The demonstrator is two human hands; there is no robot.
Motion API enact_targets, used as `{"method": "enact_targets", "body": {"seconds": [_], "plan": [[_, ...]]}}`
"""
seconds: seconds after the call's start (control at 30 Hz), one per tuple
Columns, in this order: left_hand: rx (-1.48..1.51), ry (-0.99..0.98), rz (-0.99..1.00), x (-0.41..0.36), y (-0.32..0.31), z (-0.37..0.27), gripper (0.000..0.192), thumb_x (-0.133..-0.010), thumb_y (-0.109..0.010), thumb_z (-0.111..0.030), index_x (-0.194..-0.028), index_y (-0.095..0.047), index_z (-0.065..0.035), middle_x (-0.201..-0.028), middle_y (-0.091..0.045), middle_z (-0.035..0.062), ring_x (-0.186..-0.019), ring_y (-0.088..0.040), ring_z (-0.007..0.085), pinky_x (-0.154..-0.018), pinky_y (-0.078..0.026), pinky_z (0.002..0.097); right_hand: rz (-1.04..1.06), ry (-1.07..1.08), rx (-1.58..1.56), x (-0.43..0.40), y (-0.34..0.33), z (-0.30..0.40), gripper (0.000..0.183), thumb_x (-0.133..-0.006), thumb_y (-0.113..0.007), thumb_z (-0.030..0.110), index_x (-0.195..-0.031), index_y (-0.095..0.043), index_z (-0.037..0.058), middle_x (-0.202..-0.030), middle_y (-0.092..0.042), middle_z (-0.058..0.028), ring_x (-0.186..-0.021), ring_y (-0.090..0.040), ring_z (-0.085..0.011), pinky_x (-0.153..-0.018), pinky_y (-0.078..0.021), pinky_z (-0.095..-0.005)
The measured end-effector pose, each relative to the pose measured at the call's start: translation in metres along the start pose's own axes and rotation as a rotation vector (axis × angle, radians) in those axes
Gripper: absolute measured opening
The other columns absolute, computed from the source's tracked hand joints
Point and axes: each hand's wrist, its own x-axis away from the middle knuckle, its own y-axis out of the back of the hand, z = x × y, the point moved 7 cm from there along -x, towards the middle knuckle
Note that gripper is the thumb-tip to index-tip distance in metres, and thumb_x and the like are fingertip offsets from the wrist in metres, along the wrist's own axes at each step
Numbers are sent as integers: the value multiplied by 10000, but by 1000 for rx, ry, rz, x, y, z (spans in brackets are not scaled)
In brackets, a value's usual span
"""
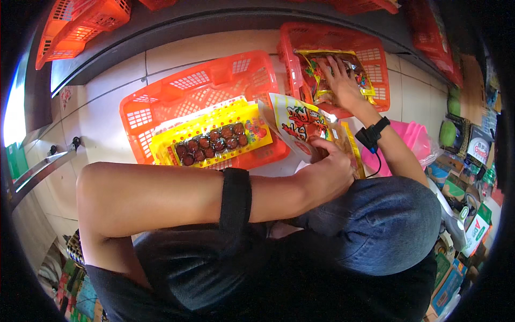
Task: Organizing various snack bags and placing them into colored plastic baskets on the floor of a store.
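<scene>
My left hand [332, 163] reaches across from the left and grips upright plastic snack packets [301, 120] with printed red lettering, in front of my bent knee. Its thumb lies on the front of them; its other fingers are mostly hidden. My right hand [344, 84] lies palm down with fingers spread on flat yellow-edged snack packets [364, 80] in the right red plastic basket [285, 60]. To the left, a wider red plastic basket [177, 86] holds a stack of yellow packets [213, 145]; the top one shows dark round pieces through its window.
Both baskets stand on a tiled floor [108, 96] before a dark shelf edge [201, 24], with more red baskets [90, 28] above. Pink plastic containers [406, 143] are beside my right forearm. At the far right are cartons [476, 233] and green round objects. A metal frame [44, 165] stands left.
</scene>
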Motion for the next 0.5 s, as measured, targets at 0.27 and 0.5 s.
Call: {"method": "enact_targets", "body": {"seconds": [0.27,0.5], "plan": [[95,82,-105,2,-1,5,244,-768,-553,-247,-716,-714,-71,-669,-659,108,-589,-626,279,-565,-510,482,6,-55,-15,-12,3,3,968,-681,-755,185,-1453,-171,161,-1460,-267,-152,-1338,-282,-361,-1017,-362,-529],[100,82,-155,3,2,5,223,-762,-563,-241,-706,-716,-88,-670,-665,104,-606,-636,270,-579,-510,489,-105,-54,-184,0,26,-59,618,-759,-634,91,-1325,-401,172,-974,-632,-210,-817,-612,-407,-740,-506,-479]]}}
